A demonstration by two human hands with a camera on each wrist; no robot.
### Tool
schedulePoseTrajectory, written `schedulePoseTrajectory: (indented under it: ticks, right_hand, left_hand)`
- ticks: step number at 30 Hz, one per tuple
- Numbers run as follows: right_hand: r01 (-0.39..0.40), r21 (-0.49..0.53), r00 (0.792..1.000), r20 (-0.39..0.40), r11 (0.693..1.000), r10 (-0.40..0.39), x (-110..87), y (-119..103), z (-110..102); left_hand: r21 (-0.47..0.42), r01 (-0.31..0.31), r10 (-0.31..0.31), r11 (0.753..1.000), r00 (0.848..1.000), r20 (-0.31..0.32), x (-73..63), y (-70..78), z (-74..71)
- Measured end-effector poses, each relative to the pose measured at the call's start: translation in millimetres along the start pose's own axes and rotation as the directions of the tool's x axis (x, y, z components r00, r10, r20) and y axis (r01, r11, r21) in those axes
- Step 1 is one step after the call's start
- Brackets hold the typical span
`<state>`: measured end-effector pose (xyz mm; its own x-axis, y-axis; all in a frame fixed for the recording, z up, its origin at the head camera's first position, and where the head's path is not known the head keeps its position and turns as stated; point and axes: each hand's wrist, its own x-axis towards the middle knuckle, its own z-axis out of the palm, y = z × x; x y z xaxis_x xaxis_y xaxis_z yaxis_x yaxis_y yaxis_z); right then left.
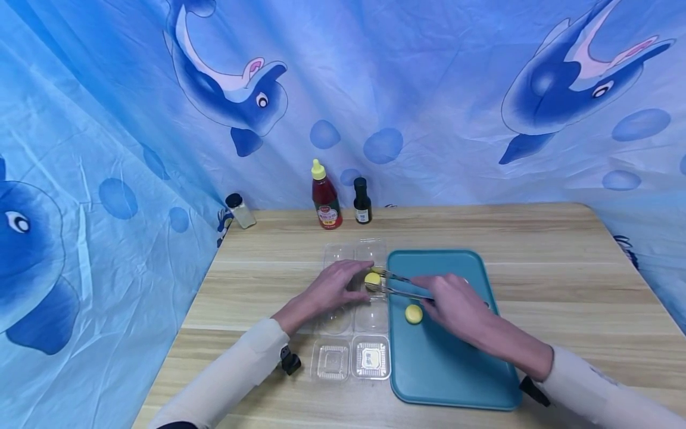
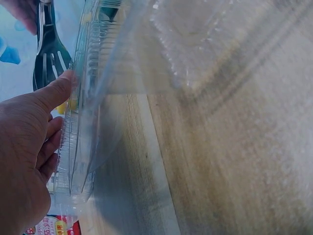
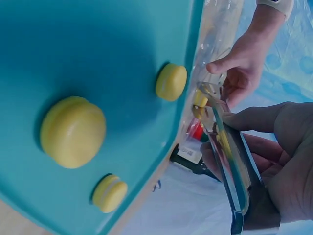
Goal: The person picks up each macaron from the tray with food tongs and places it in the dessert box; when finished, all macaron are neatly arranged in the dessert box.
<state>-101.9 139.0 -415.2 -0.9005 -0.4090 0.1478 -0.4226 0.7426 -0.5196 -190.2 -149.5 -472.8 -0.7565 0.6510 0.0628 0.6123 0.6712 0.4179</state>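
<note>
My right hand (image 1: 455, 301) holds metal tongs (image 1: 404, 292), whose fork-like ends reach over a clear plastic container (image 1: 370, 316) with several compartments. Between those ends sits a yellow macaron (image 1: 372, 279), at one compartment; whether it touches the bottom cannot be seen. Another bit of yellow shows just behind it. With thumb and fingers, my left hand (image 2: 29, 142) grips the container's edge beside the tong ends. Several more yellow macarons (image 3: 73, 132) lie on the teal tray (image 1: 450, 381), partly under my right hand in the head view.
Behind the container stand a red sauce bottle (image 1: 327, 202) and a small dark bottle (image 1: 362, 202). A black-capped shaker (image 1: 241, 211) is at the table's back left corner. A blue dolphin-print curtain (image 1: 418, 89) hangs around the wooden table (image 1: 563, 268).
</note>
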Motion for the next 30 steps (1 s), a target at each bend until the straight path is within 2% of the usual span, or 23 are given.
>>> schedulePoseTrajectory:
  ticks: [8, 12, 17, 24, 30]
  right_hand:
    - [0.017, -0.072, 1.000, 0.003, 0.997, -0.017, 6.6, -8, 0]
    - [0.014, -0.073, 1.000, 0.007, 0.997, -0.013, 8.3, -9, 0]
    - [-0.008, -0.039, 1.000, 0.015, 0.999, 0.009, 7.9, -7, -1]
    - [-0.059, 0.068, 0.998, 0.042, 0.996, 0.057, 4.4, -2, -9]
    - [-0.063, 0.071, 0.998, 0.013, 0.995, 0.062, -2.1, 8, -24]
  left_hand:
    - [0.009, 0.000, 0.000, 1.000, 1.000, 0.007, -0.1, -0.3, 0.1]
    - [0.008, -0.003, 0.003, 1.000, 1.000, 0.002, 0.0, -0.7, 0.5]
    - [0.009, -0.013, 0.014, 1.000, 1.000, -0.010, -0.1, -1.0, 0.3]
    - [-0.003, 0.000, 0.000, 1.000, 1.000, 0.000, 0.2, -1.4, 0.9]
    - [-0.005, 0.019, -0.019, 1.000, 1.000, 0.008, -0.4, -1.3, 1.0]
